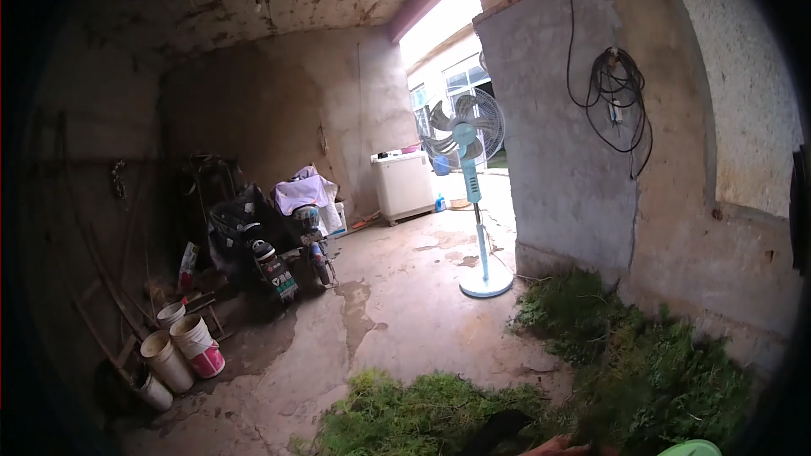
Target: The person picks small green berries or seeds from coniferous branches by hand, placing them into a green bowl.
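Observation:
At the bottom edge, part of a hand, seemingly my left hand point(555, 447), shows beside the green plants. Its fingers are mostly cut off by the frame, so what it holds, if anything, is hidden. My right hand does not show. Leafy cut plants point(405, 409) lie in a low heap in front of me, and a larger pile point(642, 363) spreads along the wall at the right. A dark shape point(498, 432) lies just left of the hand. The rim of a light green object point(693, 448) shows at the bottom right.
A blue standing fan point(485, 283) is on the concrete floor ahead. Several buckets point(196, 346) stand at the left, near parked two-wheelers point(274, 266). Farther back is a white appliance point(404, 186) by the bright doorway. Coiled cable point(621, 89) hangs on the right wall.

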Tool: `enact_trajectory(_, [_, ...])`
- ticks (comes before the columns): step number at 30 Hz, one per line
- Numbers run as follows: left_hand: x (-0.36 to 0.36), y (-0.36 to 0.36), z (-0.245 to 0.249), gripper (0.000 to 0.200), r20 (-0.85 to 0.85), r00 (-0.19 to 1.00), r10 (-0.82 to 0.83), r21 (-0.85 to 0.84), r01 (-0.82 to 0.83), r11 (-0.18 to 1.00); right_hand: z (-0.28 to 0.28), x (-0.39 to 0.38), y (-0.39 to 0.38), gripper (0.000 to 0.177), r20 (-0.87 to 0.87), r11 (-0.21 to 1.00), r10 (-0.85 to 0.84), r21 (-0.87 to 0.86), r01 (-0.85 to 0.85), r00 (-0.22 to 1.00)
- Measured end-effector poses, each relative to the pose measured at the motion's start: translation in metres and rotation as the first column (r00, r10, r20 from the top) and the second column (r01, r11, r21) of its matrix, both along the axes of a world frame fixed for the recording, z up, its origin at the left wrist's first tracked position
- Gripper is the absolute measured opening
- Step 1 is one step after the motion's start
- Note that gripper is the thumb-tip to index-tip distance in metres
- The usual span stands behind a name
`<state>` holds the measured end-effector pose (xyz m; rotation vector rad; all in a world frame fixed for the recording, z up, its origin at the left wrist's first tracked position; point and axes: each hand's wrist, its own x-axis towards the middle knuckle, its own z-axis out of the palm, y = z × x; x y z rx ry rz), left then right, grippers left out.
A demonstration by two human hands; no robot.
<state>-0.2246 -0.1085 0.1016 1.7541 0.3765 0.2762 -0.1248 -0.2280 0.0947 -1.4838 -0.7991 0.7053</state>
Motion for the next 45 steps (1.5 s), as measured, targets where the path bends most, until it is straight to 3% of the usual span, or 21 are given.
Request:
enact_trajectory(4, [0.016, 0.007, -0.049, 0.028, 0.093, 0.995, 0.044, -0.120, -0.032, 0.992, -0.029, 0.015, 0.002, 0.011, -0.101, 0.993, 0.092, 0.088, -0.084, 0.991])
enact_trajectory(8, [0.022, 0.014, -0.059, 0.030, 0.070, 0.984, 0.163, -0.222, -0.144, 0.964, 0.009, 0.005, -0.004, 0.013, -0.228, 0.996, 0.001, 0.084, 0.019, 0.974])
enact_trajectory(10, [0.024, 0.015, -0.075, 0.025, -0.005, 0.985, 0.174, -0.238, -0.170, 0.956, 0.005, 0.013, -0.004, 0.017, 0.233, 0.992, -0.085, -0.071, 0.104, 0.969])
enact_trajectory(11, [0.015, -0.005, -0.027, 0.030, 0.106, 0.988, 0.116, -0.369, -0.070, 0.927, -0.026, 0.030, 0.001, 0.021, 0.307, 0.980, -0.020, -0.185, 0.080, 0.951])
enact_trajectory(12, [0.009, 0.001, -0.013, 0.029, 0.208, 0.976, 0.070, 0.202, -0.113, 0.973, 0.005, 0.017, 0.000, 0.045, 0.291, 0.972, -0.082, -0.188, 0.141, 0.953])
enact_trajectory(13, [0.004, 0.007, 0.001, 0.030, -0.124, 0.989, 0.077, -0.110, -0.090, 0.990, 0.011, 0.005, 0.001, 0.035, 0.210, 0.983, -0.179, 0.008, 0.181, 0.961])
enact_trajectory(14, [0.006, 0.008, -0.002, 0.034, 0.028, 0.985, 0.168, 0.002, -0.168, 0.986, 0.014, 0.005, -0.004, 0.036, 0.355, 0.983, -0.165, -0.019, 0.184, 0.920])
enact_trajectory(15, [0.004, 0.009, 0.017, 0.033, -0.165, 0.951, 0.260, 0.115, -0.243, 0.963, 0.014, 0.008, -0.004, 0.039, 0.373, 0.987, -0.116, -0.061, 0.149, 0.921])
enact_trajectory(16, [0.006, 0.023, 0.006, 0.028, -0.062, 0.985, 0.159, 0.461, -0.113, 0.880, 0.008, 0.009, -0.005, 0.038, 0.317, 0.986, -0.114, -0.077, 0.145, 0.942])
enact_trajectory(17, [0.002, 0.028, -0.007, 0.039, -0.088, 0.976, 0.201, 0.094, -0.193, 0.977, 0.012, 0.009, -0.007, 0.038, 0.270, 0.988, -0.115, -0.070, 0.138, 0.956])
enact_trajectory(18, [-0.003, 0.023, 0.007, 0.038, -0.085, 0.960, 0.266, 0.092, -0.258, 0.962, 0.009, 0.008, -0.011, 0.042, 0.226, 0.986, -0.137, -0.063, 0.155, 0.964])
enact_trajectory(19, [-0.007, 0.036, -0.016, 0.038, 0.166, 0.965, 0.202, 0.397, -0.253, 0.882, 0.006, 0.010, -0.013, 0.039, 0.205, 0.983, -0.169, -0.030, 0.179, 0.964])
enact_trajectory(20, [-0.003, 0.015, 0.024, 0.038, 0.098, 0.954, 0.283, -0.268, -0.248, 0.931, 0.004, 0.013, -0.017, 0.036, 0.190, 0.981, -0.194, 0.014, 0.195, 0.962])
enact_trajectory(21, [0.001, 0.023, 0.013, 0.036, 0.064, 0.950, 0.306, -0.521, -0.229, 0.822, 0.003, 0.013, -0.023, 0.036, 0.175, 0.975, -0.212, -0.023, 0.219, 0.961])
enact_trajectory(22, [0.004, 0.025, 0.012, 0.031, -0.017, 0.935, 0.355, -0.583, -0.297, 0.756, 0.002, 0.017, -0.027, 0.030, 0.156, 0.969, -0.246, 0.059, 0.239, 0.957])
enact_trajectory(26, [0.007, 0.027, 0.009, 0.032, 0.024, 0.950, 0.311, -0.606, -0.234, 0.760, 0.019, 0.015, -0.036, 0.018, 0.123, 0.940, -0.283, 0.234, 0.250, 0.951])
enact_trajectory(28, [0.007, 0.027, 0.009, 0.035, 0.020, 0.967, 0.255, -0.587, -0.196, 0.786, 0.031, 0.006, -0.035, 0.021, 0.039, 0.946, -0.254, 0.220, 0.240, 0.966])
enact_trajectory(34, [0.013, 0.017, 0.013, 0.033, 0.007, 0.935, 0.354, -0.593, -0.281, 0.755, 0.038, -0.008, -0.019, 0.017, 0.321, 0.966, -0.172, 0.240, 0.095, 0.931])
enact_trajectory(38, [0.009, 0.014, 0.019, 0.033, -0.013, 0.945, 0.327, -0.546, -0.281, 0.789, 0.038, -0.013, -0.014, 0.018, 0.320, 0.977, -0.149, 0.194, 0.089, 0.936])
enact_trajectory(43, [0.008, 0.012, 0.015, 0.035, -0.046, 0.952, 0.302, -0.504, -0.284, 0.816, 0.034, -0.018, -0.003, 0.028, 0.705, 0.968, -0.239, 0.121, 0.219, 0.667])
enact_trajectory(45, [0.010, 0.010, 0.011, 0.039, -0.089, 0.912, 0.401, -0.505, -0.388, 0.771, 0.033, -0.018, -0.001, 0.026, 0.725, 0.969, -0.233, 0.118, 0.217, 0.648])
